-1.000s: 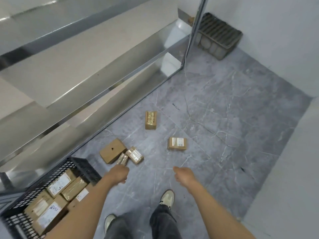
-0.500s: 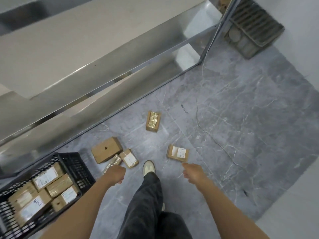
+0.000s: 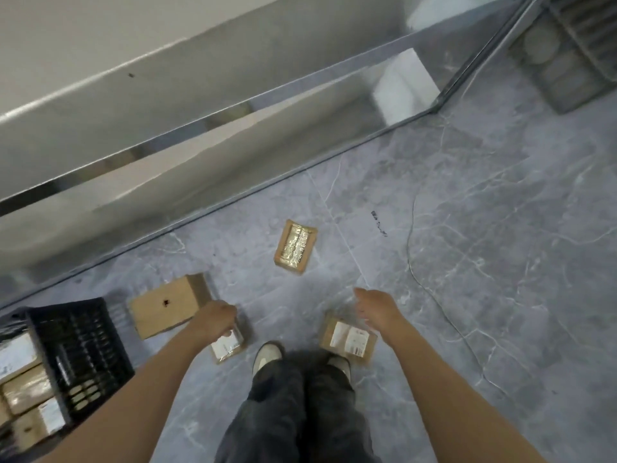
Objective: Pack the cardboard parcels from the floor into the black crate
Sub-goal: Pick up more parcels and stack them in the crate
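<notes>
Cardboard and small, the labelled parcel (image 3: 229, 348) lies on the floor (image 3: 467, 262) right of the black crate (image 3: 80, 349) under the curled left hand (image 3: 217, 320), its grip impossible to tell; best to pinch the long edges squarely while the right hand (image 3: 377, 309) hangs slack and empty.

Grey marbled floor (image 3: 484, 212) underfoot — a shiny steel shelf rack (image 3: 200, 135) along the wall, a grey slatted crate (image 3: 567, 61) in the corner.

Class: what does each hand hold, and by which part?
The right hand holds nothing. The left hand covers the far end of a small labelled parcel; a grip cannot be confirmed.
</notes>
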